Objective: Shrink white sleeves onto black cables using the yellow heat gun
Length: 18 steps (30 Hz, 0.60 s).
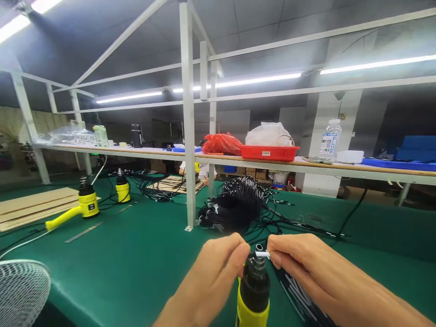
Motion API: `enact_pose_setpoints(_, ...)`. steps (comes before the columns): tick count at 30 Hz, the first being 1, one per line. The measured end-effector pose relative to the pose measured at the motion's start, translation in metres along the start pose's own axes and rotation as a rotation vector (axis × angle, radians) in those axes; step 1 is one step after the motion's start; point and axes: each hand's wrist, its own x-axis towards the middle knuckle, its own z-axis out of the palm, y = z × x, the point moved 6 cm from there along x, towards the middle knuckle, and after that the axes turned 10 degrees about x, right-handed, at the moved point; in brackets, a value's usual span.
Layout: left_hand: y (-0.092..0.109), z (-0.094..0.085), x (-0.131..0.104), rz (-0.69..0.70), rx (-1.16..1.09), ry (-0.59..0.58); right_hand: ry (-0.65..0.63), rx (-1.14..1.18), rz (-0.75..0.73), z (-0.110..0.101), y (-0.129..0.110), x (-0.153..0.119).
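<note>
A yellow and black heat gun [254,295] stands upright at the bottom centre, its metal nozzle pointing up. Over the nozzle lies a short white sleeve [262,254], level between my two hands. My right hand [299,259] pinches the sleeve's right end. To the left of the nozzle, my left hand [221,263] is closed, thumb against fingers, on something I cannot make out. A bundle of black cables with grey ends [296,290] runs beneath my right hand.
Coiled black cables [235,204] lie behind my hands, beside a white post [189,136]. Two more yellow heat guns [89,204] stand at the left, near wooden boards [37,204]. A white mesh fan guard [22,290] is at the lower left. A shelf [218,159] spans the bench.
</note>
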Motion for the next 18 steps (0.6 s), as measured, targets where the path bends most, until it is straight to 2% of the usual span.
enact_pose_setpoints(3,-0.004,0.007,0.006,-0.007,0.046,-0.037,-0.032,-0.008,0.052,0.009,0.012,0.006)
enact_pose_setpoints(10,-0.021,0.015,0.018,-0.017,-0.019,0.024,-0.046,0.067,0.166,0.015,0.050,0.011)
enact_pose_setpoints(14,-0.027,0.020,0.022,-0.010,-0.094,-0.008,-0.045,0.133,0.188,0.015,0.062,0.012)
enact_pose_setpoints(18,-0.034,0.023,0.027,-0.048,-0.048,-0.008,-0.039,0.167,0.205,0.018,0.068,0.016)
